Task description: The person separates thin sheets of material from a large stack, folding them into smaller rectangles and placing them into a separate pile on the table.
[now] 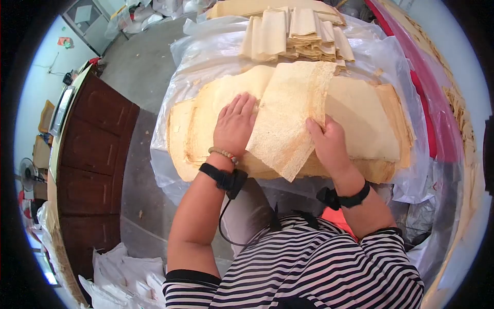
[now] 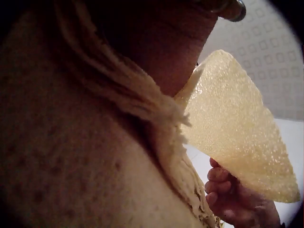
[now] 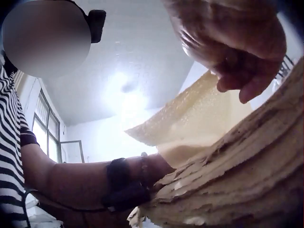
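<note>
Raised sheet [image 1: 290, 110] blocking the middle, folded pile [image 1: 266, 36] beyond, open floor [image 1: 146, 62] beside brown cabinet [image 1: 91, 147]

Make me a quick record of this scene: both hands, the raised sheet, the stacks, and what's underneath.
left hand: rests palm down on the wide stack
right hand: grips the raised sheet near its edge
raised sheet: pale yellow, rough-edged, slanting above the wide stack
folded pile: beyond the wide stack
underneath: translucent plastic sheeting
</note>
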Action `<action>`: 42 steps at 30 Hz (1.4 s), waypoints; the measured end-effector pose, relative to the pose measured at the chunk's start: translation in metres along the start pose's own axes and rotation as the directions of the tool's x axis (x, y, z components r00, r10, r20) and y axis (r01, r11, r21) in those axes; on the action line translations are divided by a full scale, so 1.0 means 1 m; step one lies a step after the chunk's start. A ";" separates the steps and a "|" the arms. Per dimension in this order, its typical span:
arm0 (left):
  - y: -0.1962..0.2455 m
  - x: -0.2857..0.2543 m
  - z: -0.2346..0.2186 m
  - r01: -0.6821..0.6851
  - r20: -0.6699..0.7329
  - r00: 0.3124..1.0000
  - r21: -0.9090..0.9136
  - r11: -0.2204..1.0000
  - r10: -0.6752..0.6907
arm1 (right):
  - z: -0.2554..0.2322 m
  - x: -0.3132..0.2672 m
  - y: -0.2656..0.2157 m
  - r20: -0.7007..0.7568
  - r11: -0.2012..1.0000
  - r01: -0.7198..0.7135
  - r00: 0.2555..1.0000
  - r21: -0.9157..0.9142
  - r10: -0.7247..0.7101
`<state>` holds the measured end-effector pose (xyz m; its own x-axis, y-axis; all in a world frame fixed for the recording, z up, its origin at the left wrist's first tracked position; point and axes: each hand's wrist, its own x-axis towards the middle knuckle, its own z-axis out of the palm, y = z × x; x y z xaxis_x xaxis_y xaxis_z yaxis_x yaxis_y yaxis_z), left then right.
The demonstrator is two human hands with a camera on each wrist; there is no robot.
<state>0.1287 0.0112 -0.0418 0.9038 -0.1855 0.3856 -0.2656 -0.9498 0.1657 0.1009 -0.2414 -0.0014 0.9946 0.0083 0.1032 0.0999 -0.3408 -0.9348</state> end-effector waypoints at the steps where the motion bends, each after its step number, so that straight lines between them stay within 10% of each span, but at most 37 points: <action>1: 0.001 0.000 -0.001 0.000 0.000 1.000 0.000 1.000 0.000 | 0.000 0.001 -0.003 -0.013 0.999 0.020 1.000 0.040 -0.020; 7: 0.010 -0.001 -0.013 0.027 0.006 1.000 -0.062 0.998 -0.027 | -0.002 0.014 -0.016 0.283 0.945 -0.169 0.955 0.280 0.087; 10: 0.012 -0.002 -0.018 0.034 0.049 0.998 -0.029 0.999 -0.033 | -0.033 0.064 -0.018 0.152 0.923 -0.289 0.955 0.255 0.257; 19: 0.015 0.007 -0.032 0.003 0.163 0.987 -0.021 1.000 0.000 | -0.058 0.129 -0.007 0.249 0.948 -0.175 0.963 0.265 0.108; 23: 0.027 0.040 -0.054 0.106 0.226 0.972 -0.200 0.974 -0.059 | -0.053 0.113 -0.003 0.300 0.931 -0.271 0.934 0.245 0.193; 27: 0.028 0.042 -0.005 -0.091 0.004 0.996 -0.118 0.989 0.092 | -0.050 0.089 0.009 0.187 0.933 -0.206 0.970 0.294 0.156; 31: 0.013 0.039 0.002 0.070 0.028 0.998 -0.454 0.888 -0.064 | -0.062 0.075 0.026 0.115 0.897 -0.182 0.982 0.404 0.147; 34: 0.014 0.038 -0.004 -0.091 -0.021 0.996 -0.310 0.947 0.089 | -0.062 0.071 0.021 0.077 0.832 -0.150 0.989 0.533 0.129; 42: 0.027 0.042 -0.007 0.005 0.000 1.000 -0.300 0.954 -0.005 | -0.070 0.079 0.031 0.064 0.824 -0.182 0.982 0.536 0.176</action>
<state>0.1570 -0.0203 -0.0152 0.9051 -0.1803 0.3850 -0.3495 -0.8312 0.4324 0.1803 -0.3173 0.0013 0.9964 0.0080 -0.0848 -0.0845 0.2214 -0.9715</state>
